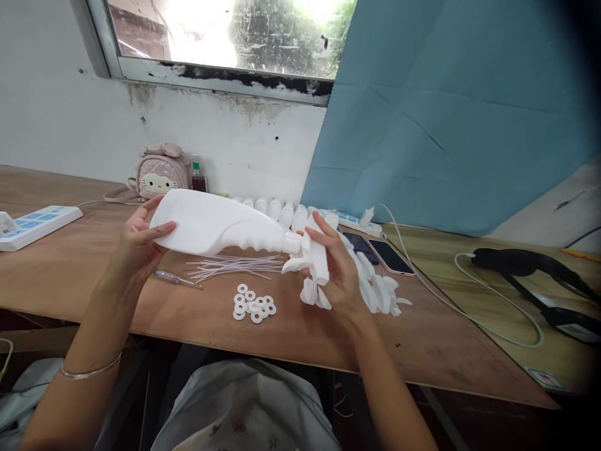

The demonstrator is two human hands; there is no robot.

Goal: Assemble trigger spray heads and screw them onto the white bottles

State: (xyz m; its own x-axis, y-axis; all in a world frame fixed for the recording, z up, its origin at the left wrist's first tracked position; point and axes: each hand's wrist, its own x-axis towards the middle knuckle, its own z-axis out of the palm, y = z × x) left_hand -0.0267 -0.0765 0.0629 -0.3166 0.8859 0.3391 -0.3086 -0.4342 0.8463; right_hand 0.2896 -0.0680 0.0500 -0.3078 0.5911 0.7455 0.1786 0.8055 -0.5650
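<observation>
A white plastic spray bottle (206, 219) is held on its side above the table, its neck pointing right. My left hand (145, 235) grips the wide base, thumb on the near face. My right hand (335, 263) is closed around the white trigger sprayer head (317, 257), which sits at the bottle's neck; whether it is fully seated I cannot tell. Below lie a small heap of white ring washers (253, 304) and a bundle of thin white tubes (235, 266). More white sprayer heads (375, 285) are piled beyond my right hand, partly hidden by it.
Several white bottles (277, 210) stand in a row behind. A screwdriver (178, 279) lies left of the washers. Phones (389, 255) and power strips (42, 225) rest on the table, with a white cable (422, 288) running right. A pink bag (162, 175) stands by the wall.
</observation>
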